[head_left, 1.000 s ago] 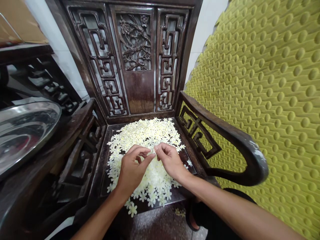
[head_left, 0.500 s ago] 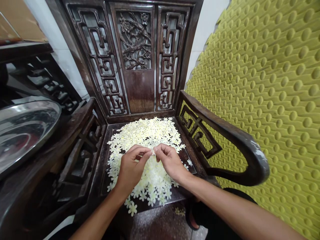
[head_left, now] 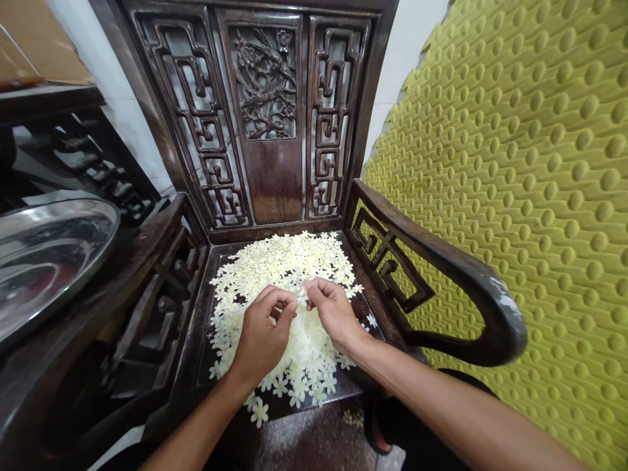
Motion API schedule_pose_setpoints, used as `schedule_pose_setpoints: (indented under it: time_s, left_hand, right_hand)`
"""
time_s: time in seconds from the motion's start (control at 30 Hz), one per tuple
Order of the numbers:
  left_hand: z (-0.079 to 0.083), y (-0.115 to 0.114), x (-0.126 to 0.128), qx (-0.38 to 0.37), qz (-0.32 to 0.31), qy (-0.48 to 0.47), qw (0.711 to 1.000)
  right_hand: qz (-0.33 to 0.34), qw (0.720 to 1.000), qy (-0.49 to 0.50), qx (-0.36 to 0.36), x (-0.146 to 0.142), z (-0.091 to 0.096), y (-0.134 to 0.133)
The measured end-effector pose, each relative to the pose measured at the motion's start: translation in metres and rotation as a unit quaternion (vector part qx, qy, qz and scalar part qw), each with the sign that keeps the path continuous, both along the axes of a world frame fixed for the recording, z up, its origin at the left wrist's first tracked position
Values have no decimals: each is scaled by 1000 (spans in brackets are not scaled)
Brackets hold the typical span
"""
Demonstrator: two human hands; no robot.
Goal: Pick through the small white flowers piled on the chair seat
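Observation:
Over the chair seat my left hand (head_left: 265, 327) and my right hand (head_left: 334, 311) meet almost fingertip to fingertip. Each pinches with thumb and forefinger at a small white flower (head_left: 301, 296), whose shape is mostly hidden by the fingers. Beneath and around them spreads a thick layer of pale yellow-white artificial flowers (head_left: 294, 252), flat and with rounded petals. A single flower (head_left: 260, 412) lies at the front edge of the seat, and a few stray ones (head_left: 371, 320) are right of my right hand.
The dark carved wooden chair has a tall openwork back (head_left: 275, 170), a right armrest (head_left: 441, 255) and a left armrest (head_left: 142, 261). A round metal tray (head_left: 98, 242) stands at the left. A yellow-green bumpy foam sheet (head_left: 515, 163) covers the right side.
My fingertips have shifted slightly, with the left thumb and forefinger curled more and the right fingertips a little higher. More of the white flower shows between them.

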State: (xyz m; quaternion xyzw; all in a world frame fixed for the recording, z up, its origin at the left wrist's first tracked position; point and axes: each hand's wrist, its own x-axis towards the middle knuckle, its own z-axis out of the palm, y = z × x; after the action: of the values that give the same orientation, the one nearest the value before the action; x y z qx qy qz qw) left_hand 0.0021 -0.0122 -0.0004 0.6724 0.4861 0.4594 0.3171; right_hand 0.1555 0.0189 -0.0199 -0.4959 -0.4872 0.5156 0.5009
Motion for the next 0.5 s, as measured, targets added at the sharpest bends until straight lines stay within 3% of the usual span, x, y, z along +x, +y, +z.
schedule_pose_setpoints:
  time_s: [0.2, 0.27, 0.5]
  left_hand:
    - [-11, 8, -8, -57, 42, -40, 997]
    - [-13, 10, -9, -78, 45, -62, 994]
    - [-3, 6, -2, -42, 35, -47, 997]
  right_hand:
    - [-53, 998, -14, 23, 14, -1, 13]
    - [-40, 998, -29, 32, 13, 2, 9]
    - [42, 996, -53, 55, 0, 5, -10]
